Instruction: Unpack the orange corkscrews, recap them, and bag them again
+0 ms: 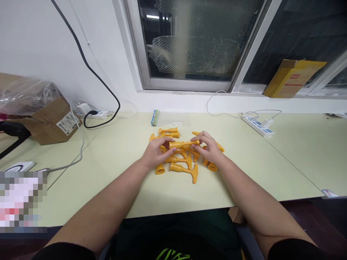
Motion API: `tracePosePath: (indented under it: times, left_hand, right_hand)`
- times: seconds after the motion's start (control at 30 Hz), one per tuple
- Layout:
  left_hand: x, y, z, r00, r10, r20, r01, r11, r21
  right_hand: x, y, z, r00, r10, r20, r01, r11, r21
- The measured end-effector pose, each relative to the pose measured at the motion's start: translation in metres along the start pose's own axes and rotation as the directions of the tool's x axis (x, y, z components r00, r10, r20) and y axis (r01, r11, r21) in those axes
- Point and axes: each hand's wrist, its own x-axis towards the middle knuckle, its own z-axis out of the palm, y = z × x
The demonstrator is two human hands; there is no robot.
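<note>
A yellow plastic T-handled tool point(180, 144) is stretched level between my two hands. Its ribbed, flared end sits in the fingers of my left hand point(157, 151). My right hand point(210, 147) pinches the other end, where the crosspiece is seen end-on or partly hidden. Under and around my hands lies a loose heap of similar yellow tools. One of them point(187, 170) rests nearest me with its crosspiece to the right. Another shows its round open cup point(160, 169), with something small and metallic inside that I cannot make out.
Behind the heap lies a clear plastic bag point(173, 118) with a colourful header. Power strips stand at the right point(258, 124) and left. A cardboard box point(51, 119) sits at the left, a black cable point(81, 50) hangs nearby, and a yellow carton point(294, 77) leans on the window.
</note>
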Motion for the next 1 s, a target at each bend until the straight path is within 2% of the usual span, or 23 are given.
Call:
tracePosePath:
  times: [0.13,0.23,0.3,0.57,0.7,0.77,0.9,1.0]
  left_hand:
    - [0.001,0.000,-0.001,1.000,-0.021,-0.021,0.020,0.999,-0.029]
    - [0.001,-0.001,-0.001,0.999,-0.014,-0.039,0.014,1.000,-0.013]
    - [0.000,-0.002,-0.001,0.999,-0.013,-0.039,0.013,1.000,0.010]
    - [-0.001,-0.004,-0.003,0.999,-0.038,-0.009,0.037,0.999,-0.020]
    - [0.001,-0.001,-0.003,0.997,-0.066,0.036,0.068,0.996,-0.056]
    - [0.001,0.000,-0.004,0.995,-0.085,0.055,0.088,0.995,-0.056]
    - [0.001,0.000,-0.003,0.995,-0.089,0.046,0.090,0.996,-0.026]
    - [0.000,-0.002,-0.002,0.994,-0.098,0.038,0.099,0.995,-0.020]
  right_hand:
    - [-0.004,0.003,0.000,0.997,0.067,0.040,-0.067,0.998,0.003]
    - [-0.007,0.005,0.000,0.985,0.146,0.095,-0.158,0.979,0.129]
    - [-0.007,0.006,-0.001,0.983,0.154,0.103,-0.171,0.967,0.190]
    - [-0.003,-0.002,-0.004,1.000,-0.008,0.005,0.008,0.999,0.040]
    - [-0.004,-0.005,0.001,0.995,0.029,-0.096,-0.026,0.999,0.033]
    - [-0.004,-0.007,0.002,0.995,0.026,-0.095,-0.025,1.000,0.014]
    - [-0.001,-0.008,0.001,0.994,-0.076,-0.077,0.075,0.997,-0.020]
    - [-0.001,-0.005,0.000,0.993,-0.039,-0.114,0.040,0.999,0.006]
